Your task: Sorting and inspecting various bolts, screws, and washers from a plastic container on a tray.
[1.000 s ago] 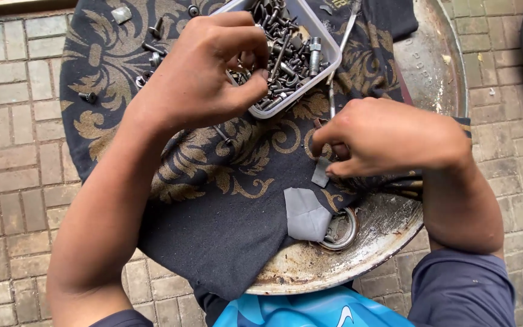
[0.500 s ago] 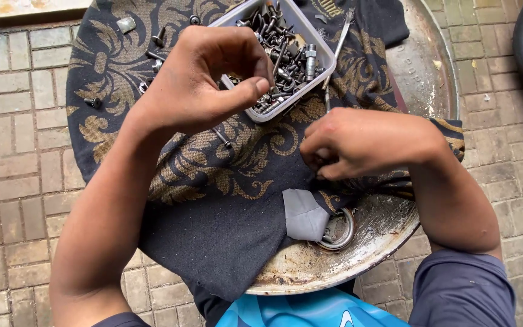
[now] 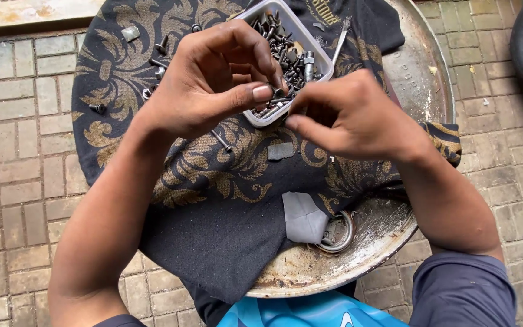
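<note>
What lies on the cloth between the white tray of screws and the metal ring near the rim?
In the head view, between the white tray and the metal ring, two grey patches lie on the black cloth: a small one and a larger one touching the ring.

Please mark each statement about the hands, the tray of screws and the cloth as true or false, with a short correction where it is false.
1. Both hands, the left hand and the right hand, meet just in front of the white tray. True.
2. The white tray is empty. False: it holds many dark screws and bolts.
3. The black cloth with gold pattern lies over a round metal drum top. True.
4. The ground is grass. False: it is brick paving.
5. No screws lie outside the tray. False: loose screws lie on the cloth.
</note>
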